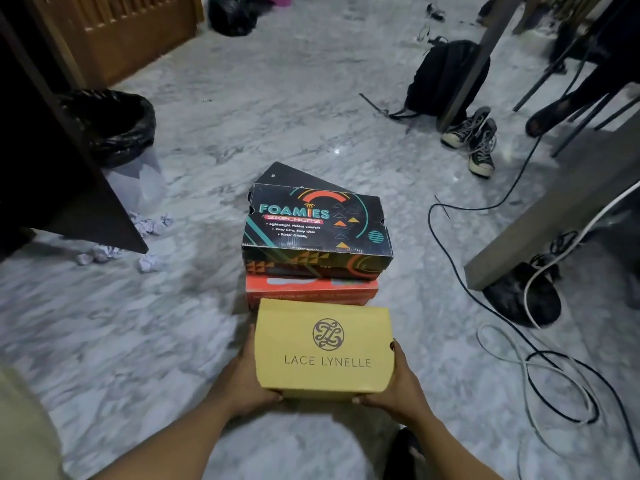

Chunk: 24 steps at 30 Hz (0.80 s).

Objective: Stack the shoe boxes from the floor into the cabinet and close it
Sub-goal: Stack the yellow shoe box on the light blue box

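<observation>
Tan box (323, 348), gripped: left hand (250, 374), right hand (398, 381)

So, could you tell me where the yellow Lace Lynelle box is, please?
Head view, low centre: the yellow box is held between the left hand and right hand, on the near side of the Foamies box stack.

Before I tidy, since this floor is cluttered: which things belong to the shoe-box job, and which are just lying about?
Job: yellow box, held by left hand and right hand; Foamies box; orange box; black box.
Lying about: backpack, sneakers, cables, crumpled paper, bin.
</observation>
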Tool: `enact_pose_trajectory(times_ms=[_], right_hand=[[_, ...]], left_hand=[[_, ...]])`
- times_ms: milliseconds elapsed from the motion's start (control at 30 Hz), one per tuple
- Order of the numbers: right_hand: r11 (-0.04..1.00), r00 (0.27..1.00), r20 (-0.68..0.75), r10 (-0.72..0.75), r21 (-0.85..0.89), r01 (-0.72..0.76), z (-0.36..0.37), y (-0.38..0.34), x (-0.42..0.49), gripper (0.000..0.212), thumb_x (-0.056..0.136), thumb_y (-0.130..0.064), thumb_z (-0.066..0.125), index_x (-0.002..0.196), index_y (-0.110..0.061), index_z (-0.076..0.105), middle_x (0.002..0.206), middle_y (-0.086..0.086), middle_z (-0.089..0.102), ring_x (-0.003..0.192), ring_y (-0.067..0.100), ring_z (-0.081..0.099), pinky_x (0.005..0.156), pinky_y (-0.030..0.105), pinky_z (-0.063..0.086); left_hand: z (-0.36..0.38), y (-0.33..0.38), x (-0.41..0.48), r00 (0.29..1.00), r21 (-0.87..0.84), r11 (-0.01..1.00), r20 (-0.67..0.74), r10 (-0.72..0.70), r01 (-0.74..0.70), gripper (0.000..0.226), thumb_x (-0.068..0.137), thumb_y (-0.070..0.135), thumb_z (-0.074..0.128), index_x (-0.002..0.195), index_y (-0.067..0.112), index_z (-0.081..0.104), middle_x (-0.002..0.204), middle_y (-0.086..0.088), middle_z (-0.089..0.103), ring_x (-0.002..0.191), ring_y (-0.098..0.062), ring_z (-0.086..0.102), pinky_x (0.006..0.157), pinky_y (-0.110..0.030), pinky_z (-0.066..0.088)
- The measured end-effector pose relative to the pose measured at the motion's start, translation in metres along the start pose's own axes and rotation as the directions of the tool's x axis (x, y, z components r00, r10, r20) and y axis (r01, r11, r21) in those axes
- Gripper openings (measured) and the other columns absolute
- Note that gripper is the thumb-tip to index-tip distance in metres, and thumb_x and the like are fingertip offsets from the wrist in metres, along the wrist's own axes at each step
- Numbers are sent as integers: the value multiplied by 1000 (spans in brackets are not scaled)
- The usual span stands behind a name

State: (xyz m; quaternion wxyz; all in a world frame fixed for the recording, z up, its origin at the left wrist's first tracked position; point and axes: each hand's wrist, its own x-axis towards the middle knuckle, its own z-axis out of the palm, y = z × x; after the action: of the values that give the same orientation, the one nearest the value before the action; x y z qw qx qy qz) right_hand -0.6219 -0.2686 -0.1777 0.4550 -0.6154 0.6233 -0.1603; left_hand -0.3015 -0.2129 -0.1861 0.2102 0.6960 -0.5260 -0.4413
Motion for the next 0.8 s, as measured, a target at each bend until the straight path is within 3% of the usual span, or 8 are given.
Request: enact_pose_trajectory(times_ms=[100, 233, 367, 433, 533, 600, 700, 800], right_hand=[[998, 998, -23, -50, 37, 51, 12, -13, -8, 128, 36, -43, 101, 140, -49, 27, 124, -34, 55, 109, -24, 49, 77, 3, 45], [993, 996, 6, -87, 78, 86, 33, -38, -9, 122, 38, -41, 101, 138, -49, 31, 124, -30, 58, 109, -23, 50, 76, 2, 45], [985, 989, 51, -138, 107, 132, 63, -71, -6, 123, 36, -48, 101, 139, -49, 35, 123, -26, 62, 115, -5, 56, 87, 16, 51], [976, 979, 80, -185, 128, 174, 81, -96, -7, 120, 36, -46, 102, 136, -53, 37, 120, -27, 64, 115, 0, 58, 90, 25, 55], [949, 955, 104, -279, 180, 258, 110, -147, -8, 118, 40, -25, 103, 139, -40, 41, 119, -19, 67, 111, -1, 59, 74, 11, 53], [922, 928, 125, -350, 221, 318, 128, -188, -13, 117, 41, -19, 102, 139, -36, 40, 121, -14, 65, 110, 1, 58, 69, 8, 52], [872, 875, 141, -464, 245, 423, 149, -255, -24, 117, 39, -22, 103, 136, -38, 39, 122, -8, 65, 109, 11, 62, 76, 25, 60], [805, 816, 136, -561, 317, 501, 162, -327, -41, 111, 46, -9, 100, 135, -34, 38, 116, -8, 62, 102, 16, 61, 58, 18, 56]], left_hand=[[-13, -10, -17, 999, 14, 1000, -50, -4, 4, 146, 46, 51, 90, 150, 51, -13, 136, 14, 59, 119, -19, 61, 81, -33, 55], [-40, -23, -47, 989, 49, 998, -144, -42, 49, 130, 45, 56, 86, 146, 55, 5, 121, 21, 64, 109, -17, 65, 75, -33, 56], [-79, -39, -82, 954, 128, 980, -278, -114, 154, 139, 43, 78, 76, 153, 49, -5, 139, 9, 58, 124, -23, 58, 86, -32, 53], [-102, -46, -103, 924, 134, 972, -359, -133, 192, 140, 43, 82, 72, 155, 45, -4, 144, 5, 55, 128, -24, 55, 89, -31, 51], [-146, -52, -134, 867, 158, 958, -480, -138, 241, 143, 40, 88, 69, 156, 43, -2, 139, 3, 59, 123, -24, 58, 85, -31, 53], [-180, -57, -152, 809, 112, 959, -568, -154, 261, 147, 33, 95, 66, 155, 46, 1, 137, 0, 60, 125, -26, 56, 92, -35, 52], [-240, -54, -184, 742, 81, 971, -660, -118, 226, 150, 24, 97, 66, 153, 48, 5, 142, 2, 56, 131, -27, 51, 102, -43, 47], [-299, -27, -233, 650, 143, 957, -757, -59, 254, 154, 24, 100, 60, 156, 39, 12, 134, 0, 62, 122, -25, 58, 94, -38, 52]])
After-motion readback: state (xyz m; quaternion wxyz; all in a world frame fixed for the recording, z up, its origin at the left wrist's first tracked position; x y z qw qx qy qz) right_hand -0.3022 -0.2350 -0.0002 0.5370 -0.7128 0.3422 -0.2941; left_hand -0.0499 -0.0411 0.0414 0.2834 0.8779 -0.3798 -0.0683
